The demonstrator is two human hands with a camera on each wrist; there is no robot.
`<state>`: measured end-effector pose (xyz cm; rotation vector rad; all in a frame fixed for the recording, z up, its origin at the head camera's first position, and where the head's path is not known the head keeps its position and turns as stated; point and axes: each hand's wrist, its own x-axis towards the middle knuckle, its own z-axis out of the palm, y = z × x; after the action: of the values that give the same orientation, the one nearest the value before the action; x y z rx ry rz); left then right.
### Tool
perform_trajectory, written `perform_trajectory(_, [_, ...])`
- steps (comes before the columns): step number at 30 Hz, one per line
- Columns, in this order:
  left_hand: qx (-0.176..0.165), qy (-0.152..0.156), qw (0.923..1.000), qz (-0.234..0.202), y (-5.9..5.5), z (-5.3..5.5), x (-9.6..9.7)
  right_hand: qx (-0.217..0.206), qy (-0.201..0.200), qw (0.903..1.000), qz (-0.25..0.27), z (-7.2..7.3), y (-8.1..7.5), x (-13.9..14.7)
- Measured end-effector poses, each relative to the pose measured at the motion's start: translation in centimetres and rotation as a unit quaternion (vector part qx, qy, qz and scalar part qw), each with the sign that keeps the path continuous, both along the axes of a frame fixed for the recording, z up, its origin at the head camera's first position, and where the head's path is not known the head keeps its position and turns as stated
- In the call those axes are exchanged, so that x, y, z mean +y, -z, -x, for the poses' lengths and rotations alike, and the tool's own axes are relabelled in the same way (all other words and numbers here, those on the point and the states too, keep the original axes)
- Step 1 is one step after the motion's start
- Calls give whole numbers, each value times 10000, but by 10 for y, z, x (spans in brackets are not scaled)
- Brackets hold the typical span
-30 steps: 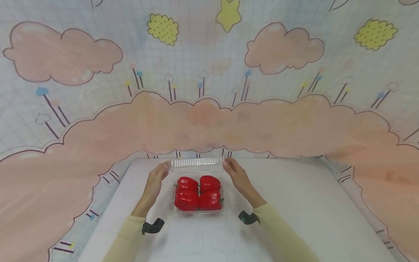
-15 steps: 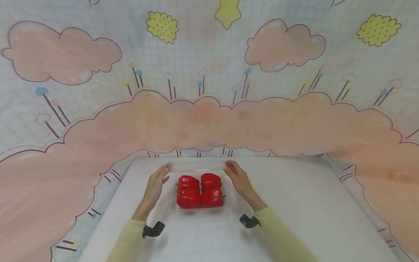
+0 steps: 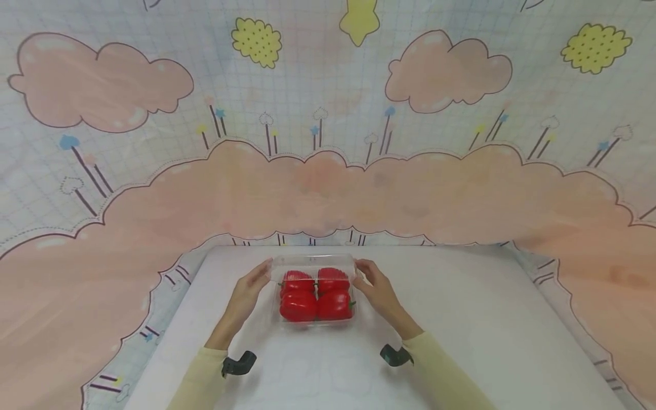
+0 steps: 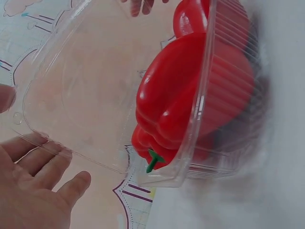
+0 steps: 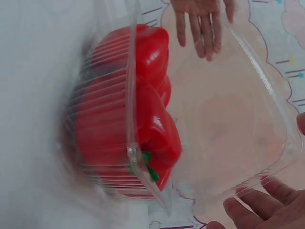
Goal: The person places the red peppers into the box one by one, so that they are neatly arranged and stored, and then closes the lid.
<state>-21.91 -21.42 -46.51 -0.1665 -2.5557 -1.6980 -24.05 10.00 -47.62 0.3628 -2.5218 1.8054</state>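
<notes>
A clear plastic clamshell container rests on the white table, filled with several red bell peppers with green stems. Its hinged lid stands tilted above the far side and overlaps the back peppers in the head view. My left hand pinches the lid's left edge; in the left wrist view its fingers lie along that edge, with the thumb partly cut off. On the opposite edge, my right hand pinches the lid, its fingers below the corner in the right wrist view.
The white table reaches out on both sides of the container. Behind it hangs a backdrop printed with pink clouds and stars. A dark wrist camera sits on each sleeve.
Both hands have brought the lid down and toward the person, from nearly edge-on behind the peppers to leaning over the back ones. The container has barely moved.
</notes>
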Motion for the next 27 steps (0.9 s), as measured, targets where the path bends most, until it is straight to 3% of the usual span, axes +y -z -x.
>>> perform_trajectory(8, [-224, 3, 9997, 5, 9, -3, 3, -88, 3, 9999, 107, -3, 9, 0])
perform_trajectory(20, [-179, -60, 9994, 286, 28, -7, 5, 33, 184, 9998, -60, -6, 25, -1])
perform_trajectory(27, [-149, 34, 9997, 208, 35, -10, 3, 12, 257, 9996, -117, -9, 35, -1])
